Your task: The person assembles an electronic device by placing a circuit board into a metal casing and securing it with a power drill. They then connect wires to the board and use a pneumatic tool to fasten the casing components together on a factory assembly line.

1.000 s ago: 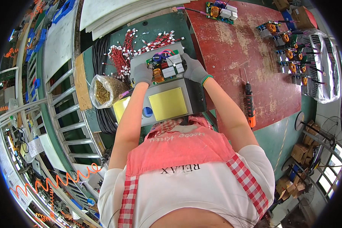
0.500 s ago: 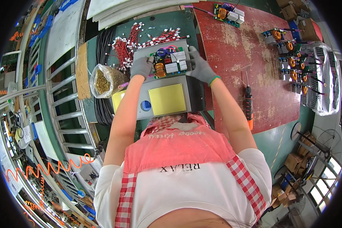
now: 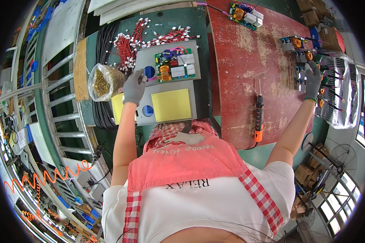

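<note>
A green circuit board (image 3: 175, 65) with a copper coil and white blocks lies on a grey metal plate (image 3: 146, 56). Just left of that plate is my gloved left hand (image 3: 134, 87), its fingers curled together near a clear bag of small brass-coloured screws (image 3: 103, 83). What those fingers hold, if anything, is hidden. Far to the right, my gloved right hand (image 3: 312, 83) reaches over a row of similar circuit boards (image 3: 294, 42), fingers stretched out and partly covering some boards. In front of the first plate sits another grey plate with a yellow sheet (image 3: 171, 105).
An orange-and-black electric screwdriver (image 3: 259, 117) lies on the worn red tabletop (image 3: 239, 81). Red-and-white connector wires (image 3: 127, 44) are heaped behind the bag, beside black cables (image 3: 103, 48). Another board (image 3: 246, 16) sits at the back. Plastic-wrapped finned metal parts (image 3: 340, 89) stand at far right.
Both hands have left the circuit board, which now rests on the grey plate. My left hand moved left and nearer me; my right hand swung far right to the row of boards.
</note>
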Demonstrator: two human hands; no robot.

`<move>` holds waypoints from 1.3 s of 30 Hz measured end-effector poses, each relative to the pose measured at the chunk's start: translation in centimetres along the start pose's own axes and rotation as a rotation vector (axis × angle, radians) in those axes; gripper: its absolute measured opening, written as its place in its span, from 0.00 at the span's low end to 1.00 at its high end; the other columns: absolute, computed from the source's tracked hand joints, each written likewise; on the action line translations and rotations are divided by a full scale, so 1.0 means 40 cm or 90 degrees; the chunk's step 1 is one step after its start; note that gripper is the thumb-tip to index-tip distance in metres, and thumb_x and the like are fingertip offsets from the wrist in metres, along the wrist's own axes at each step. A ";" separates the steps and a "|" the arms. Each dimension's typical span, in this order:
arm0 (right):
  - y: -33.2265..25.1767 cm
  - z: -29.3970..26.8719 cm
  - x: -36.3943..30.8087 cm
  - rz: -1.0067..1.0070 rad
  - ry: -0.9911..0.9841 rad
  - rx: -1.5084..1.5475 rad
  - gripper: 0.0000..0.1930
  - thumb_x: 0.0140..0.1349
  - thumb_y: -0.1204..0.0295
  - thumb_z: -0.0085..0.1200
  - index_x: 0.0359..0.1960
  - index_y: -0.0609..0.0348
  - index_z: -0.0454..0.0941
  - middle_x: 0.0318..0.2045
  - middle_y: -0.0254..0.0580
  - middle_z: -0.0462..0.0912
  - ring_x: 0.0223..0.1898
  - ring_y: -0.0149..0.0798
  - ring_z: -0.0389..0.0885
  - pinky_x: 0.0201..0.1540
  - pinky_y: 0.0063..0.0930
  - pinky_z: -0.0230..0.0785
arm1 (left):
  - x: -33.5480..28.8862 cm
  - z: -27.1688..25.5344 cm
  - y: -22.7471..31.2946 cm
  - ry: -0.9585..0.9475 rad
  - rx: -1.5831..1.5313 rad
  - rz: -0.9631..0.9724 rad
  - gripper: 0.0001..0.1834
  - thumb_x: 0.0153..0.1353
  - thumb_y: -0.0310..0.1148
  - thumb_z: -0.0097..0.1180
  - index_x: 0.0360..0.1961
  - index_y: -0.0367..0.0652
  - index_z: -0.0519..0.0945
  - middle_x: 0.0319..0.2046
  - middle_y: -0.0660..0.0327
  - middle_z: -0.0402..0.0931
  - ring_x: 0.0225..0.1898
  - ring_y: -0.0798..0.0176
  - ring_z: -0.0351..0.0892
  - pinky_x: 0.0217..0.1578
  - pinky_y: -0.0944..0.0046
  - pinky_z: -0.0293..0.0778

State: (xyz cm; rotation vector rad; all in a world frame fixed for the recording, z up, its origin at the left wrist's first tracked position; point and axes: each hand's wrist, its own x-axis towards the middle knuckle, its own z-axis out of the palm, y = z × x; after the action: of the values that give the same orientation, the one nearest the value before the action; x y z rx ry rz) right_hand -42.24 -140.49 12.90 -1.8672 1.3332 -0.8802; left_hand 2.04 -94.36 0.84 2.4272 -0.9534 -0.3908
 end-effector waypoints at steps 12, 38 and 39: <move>0.030 -0.045 0.318 -0.046 0.099 0.175 0.29 0.60 0.56 0.55 0.57 0.59 0.62 0.49 0.41 0.72 0.40 0.36 0.78 0.36 0.28 0.72 | -0.032 0.025 0.184 0.110 0.044 0.166 0.11 0.58 0.31 0.54 0.43 0.45 0.78 0.40 0.54 0.75 0.43 0.50 0.74 0.44 0.56 0.70; -0.534 0.276 -0.530 -0.066 -0.158 0.459 0.24 0.68 0.50 0.38 0.33 0.61 0.71 0.25 0.42 0.78 0.19 0.29 0.72 0.18 0.19 0.61 | -0.196 -0.104 0.570 0.016 -0.230 0.545 0.09 0.55 0.35 0.54 0.31 0.41 0.75 0.27 0.58 0.73 0.40 0.54 0.72 0.60 0.49 0.59; -0.499 0.296 -0.563 0.049 -0.152 0.544 0.24 0.67 0.49 0.39 0.34 0.61 0.71 0.27 0.43 0.79 0.21 0.31 0.73 0.19 0.22 0.64 | -0.212 -0.102 0.541 -0.002 -0.258 0.529 0.08 0.55 0.34 0.55 0.29 0.41 0.75 0.25 0.59 0.72 0.38 0.54 0.73 0.59 0.50 0.59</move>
State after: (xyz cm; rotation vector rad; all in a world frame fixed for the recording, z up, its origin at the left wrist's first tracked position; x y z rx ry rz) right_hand -28.01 -112.27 19.75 -1.1888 0.6984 -0.9468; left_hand -14.20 -100.67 16.74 1.5014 -1.5868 -0.2410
